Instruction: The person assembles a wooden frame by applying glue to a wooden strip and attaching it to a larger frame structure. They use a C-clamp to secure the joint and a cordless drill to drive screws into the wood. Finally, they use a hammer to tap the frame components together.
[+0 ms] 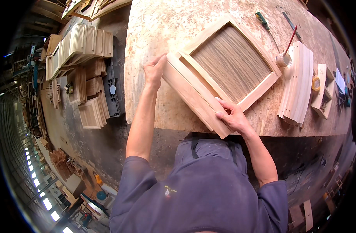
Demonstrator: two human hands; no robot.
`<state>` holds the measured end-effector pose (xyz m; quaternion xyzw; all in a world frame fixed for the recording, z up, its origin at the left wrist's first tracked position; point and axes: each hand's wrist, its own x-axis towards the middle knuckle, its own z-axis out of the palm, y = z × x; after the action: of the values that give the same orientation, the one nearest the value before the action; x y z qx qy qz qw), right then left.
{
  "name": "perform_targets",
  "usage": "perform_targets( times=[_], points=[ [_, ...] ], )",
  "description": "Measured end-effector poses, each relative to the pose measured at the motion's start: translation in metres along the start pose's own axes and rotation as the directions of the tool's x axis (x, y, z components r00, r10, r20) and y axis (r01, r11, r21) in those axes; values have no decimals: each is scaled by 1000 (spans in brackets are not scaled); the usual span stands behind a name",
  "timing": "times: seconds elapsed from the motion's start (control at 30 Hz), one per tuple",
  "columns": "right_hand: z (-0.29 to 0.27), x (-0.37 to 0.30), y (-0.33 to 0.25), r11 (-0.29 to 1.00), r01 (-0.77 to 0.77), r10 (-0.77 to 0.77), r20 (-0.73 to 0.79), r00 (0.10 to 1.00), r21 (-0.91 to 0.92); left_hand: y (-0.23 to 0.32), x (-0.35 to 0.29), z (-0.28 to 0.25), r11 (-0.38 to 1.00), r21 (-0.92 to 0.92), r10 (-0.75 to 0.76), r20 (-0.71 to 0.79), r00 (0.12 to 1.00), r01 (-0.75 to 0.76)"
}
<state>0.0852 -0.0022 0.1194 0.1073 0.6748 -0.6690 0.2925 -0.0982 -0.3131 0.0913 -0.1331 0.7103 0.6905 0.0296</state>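
A pale wooden frame with a dark-grained panel inset in it lies slanted on the workbench. Along its lower left side runs a long, light wooden rail with a stepped profile. My left hand grips the rail's far left end, fingers closed around it. Near the other end, my right hand is closed on the rail, its fingers at the frame's near corner. A narrow gap shows between rail and frame; whether they touch at the near end, I cannot tell.
On the workbench to the right are a screwdriver, a metal file, a small pot with a red-handled brush, stacked curved wood pieces, a tape measure and a wooden box. Stacked panels stand left.
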Motion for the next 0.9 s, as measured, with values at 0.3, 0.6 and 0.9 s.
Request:
perform_targets(
  times=[0.3,0.6,0.9],
  points=[
    [-2,0,-6,1000,-10,10,8,1000,-18,2,-5,6,998,56,25,-71,997,-21],
    [-2,5,-4,1000,1,0,19,1000,-9,-14,4,-1,1000,-12,8,-120,993,-10],
    [-6,7,-1,993,61,-58,35,998,-97,-23,6,-1,994,-3,103,-141,985,-105]
  ],
)
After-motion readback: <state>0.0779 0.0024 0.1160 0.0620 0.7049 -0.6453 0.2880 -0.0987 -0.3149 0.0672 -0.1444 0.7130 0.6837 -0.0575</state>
